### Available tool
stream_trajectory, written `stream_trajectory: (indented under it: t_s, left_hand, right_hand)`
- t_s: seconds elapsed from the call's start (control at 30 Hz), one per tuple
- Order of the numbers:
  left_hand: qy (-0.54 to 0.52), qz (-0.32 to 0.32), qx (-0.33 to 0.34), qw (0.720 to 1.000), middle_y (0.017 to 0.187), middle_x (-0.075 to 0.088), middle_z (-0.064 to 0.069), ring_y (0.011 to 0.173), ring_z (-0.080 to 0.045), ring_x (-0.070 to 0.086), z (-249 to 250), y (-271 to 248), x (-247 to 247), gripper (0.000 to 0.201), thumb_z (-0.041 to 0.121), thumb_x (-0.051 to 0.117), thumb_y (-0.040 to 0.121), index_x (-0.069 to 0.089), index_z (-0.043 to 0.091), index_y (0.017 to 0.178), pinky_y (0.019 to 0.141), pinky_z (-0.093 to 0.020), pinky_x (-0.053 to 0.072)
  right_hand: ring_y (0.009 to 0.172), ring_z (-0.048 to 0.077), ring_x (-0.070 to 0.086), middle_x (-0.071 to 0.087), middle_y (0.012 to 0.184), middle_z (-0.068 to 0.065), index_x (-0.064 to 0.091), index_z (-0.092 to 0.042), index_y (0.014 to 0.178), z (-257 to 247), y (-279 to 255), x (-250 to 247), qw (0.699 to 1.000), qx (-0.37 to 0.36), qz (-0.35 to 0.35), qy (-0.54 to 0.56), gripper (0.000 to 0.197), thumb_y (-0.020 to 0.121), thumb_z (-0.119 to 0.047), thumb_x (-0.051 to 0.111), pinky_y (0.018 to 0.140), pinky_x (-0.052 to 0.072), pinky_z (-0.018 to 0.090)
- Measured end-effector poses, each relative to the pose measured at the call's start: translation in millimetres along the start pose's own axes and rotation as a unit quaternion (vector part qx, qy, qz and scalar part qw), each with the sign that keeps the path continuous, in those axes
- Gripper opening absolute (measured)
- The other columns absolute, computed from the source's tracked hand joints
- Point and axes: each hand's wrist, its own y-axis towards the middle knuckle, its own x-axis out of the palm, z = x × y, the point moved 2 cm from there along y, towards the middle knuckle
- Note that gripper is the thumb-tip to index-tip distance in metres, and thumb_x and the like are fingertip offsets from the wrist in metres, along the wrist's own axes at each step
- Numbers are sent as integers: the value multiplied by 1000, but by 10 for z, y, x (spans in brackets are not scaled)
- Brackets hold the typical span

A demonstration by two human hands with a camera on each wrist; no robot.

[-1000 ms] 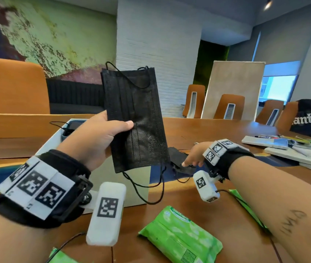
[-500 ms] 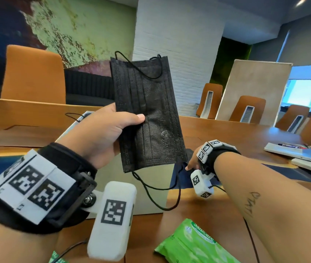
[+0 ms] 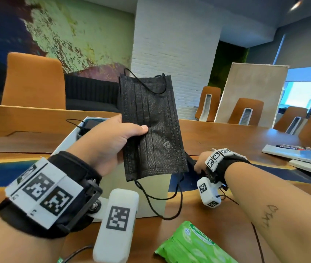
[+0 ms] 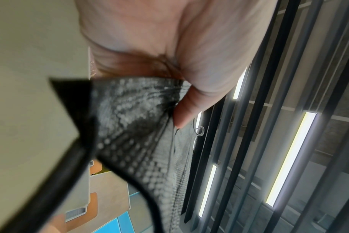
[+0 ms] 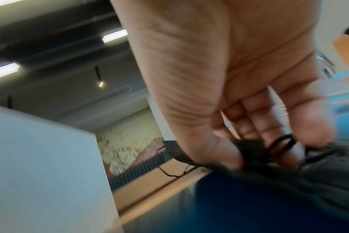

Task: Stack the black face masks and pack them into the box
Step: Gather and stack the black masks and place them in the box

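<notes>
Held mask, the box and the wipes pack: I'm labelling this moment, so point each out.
held mask [image 3: 151, 133], head view, middle of its pleated face.
box [image 3: 151, 186], head view, bare near side wall below the mask.
wipes pack [image 3: 192, 245], head view, green top.

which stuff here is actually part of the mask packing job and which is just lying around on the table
Part of the job:
- black face mask held up by the left hand
- second black mask on the table, gripped by the right hand
- open box behind the left hand

Just lying about:
- green wipes pack
- notebooks and pens at far right
</notes>
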Motion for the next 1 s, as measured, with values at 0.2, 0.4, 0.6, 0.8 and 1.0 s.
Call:
stream_trajectory:
  t_s: [0.2, 0.4, 0.6, 0.8, 1.0]
  left_hand:
    - [19, -46, -51, 997, 87, 70, -9, 77, -21, 65, -144, -41, 140, 22, -1, 44, 94, 61, 9, 101, 78, -37, 54]
    - [41, -60, -122, 990, 83, 68, -11, 68, -20, 65, -370, -115, 292, 21, 1, 40, 95, 58, 8, 102, 57, -28, 55]
    - [20, -30, -155, 987, 79, 67, -12, 67, -22, 64, -422, -246, 470, 13, 11, 47, 97, 58, 6, 94, 61, -32, 56]
    - [-47, 3, -117, 992, 94, 74, -12, 81, -24, 68, -189, -366, 442, 34, 34, 45, 99, 63, 8, 111, 68, -36, 54]
    - [-61, 70, -53, 994, 99, 74, -8, 89, -23, 70, -44, -681, -100, 46, 46, 33, 100, 64, 16, 115, 74, -37, 52]
  right_hand:
    - [66, 20, 50, 51, 79, 10, 47, -9, 76, 417, -356, -188, 882, -63, 16, 467, 14, 89, -5, 47, 63, 45, 30]
    - [74, 23, 53, 52, 89, 14, 44, -9, 104, 740, -1071, -318, 624, -216, 39, 750, 24, 88, 3, 31, 64, 49, 31]
    - [80, 17, 65, 66, 94, 7, 54, -10, 109, 879, -1757, -590, 456, -278, 57, 844, 29, 89, -1, 33, 74, 54, 27]
    - [97, 23, 65, 67, 111, 12, 54, -4, 126, 493, -2144, -688, 341, -340, -2, 877, 57, 69, -5, 58, 84, 55, 32]
    - [104, 29, 62, 65, 118, 18, 62, -1, 116, -378, -2246, -534, 301, -374, -137, 866, 90, 30, -12, 85, 93, 50, 37]
